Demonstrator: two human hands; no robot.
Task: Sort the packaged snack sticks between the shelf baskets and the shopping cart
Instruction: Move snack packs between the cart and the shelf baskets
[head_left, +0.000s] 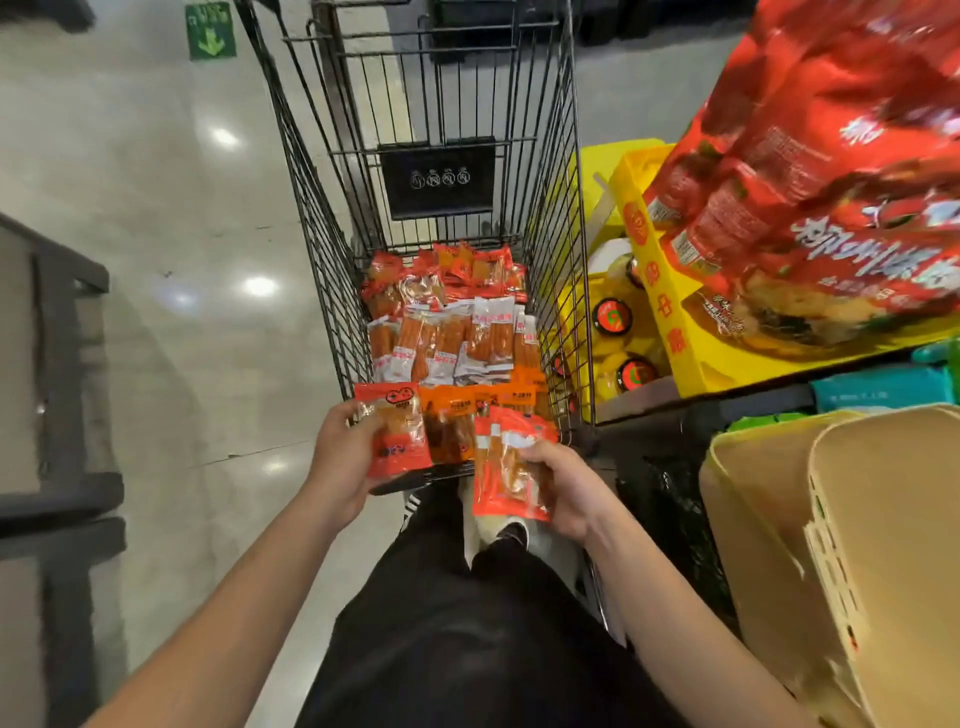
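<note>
Gripping a glossy red snack pack (399, 434) in my left hand (340, 457), fingers curled round its left edge, at 11 o'clock from my lap. My right hand (563, 488) pinches a small fan of flat orange-red stick packs (506, 470) at 1 o'clock. Beyond both, at 12, the black wire shopping cart (558, 260) holds a crinkly heap of more snack packs (449, 322), clear windows showing orange sticks. At 3 o'clock, smooth beige plastic baskets (841, 545) with slotted walls. At 2, far, a yellow cardboard tray (675, 332) under big shiny red bags (831, 156).
</note>
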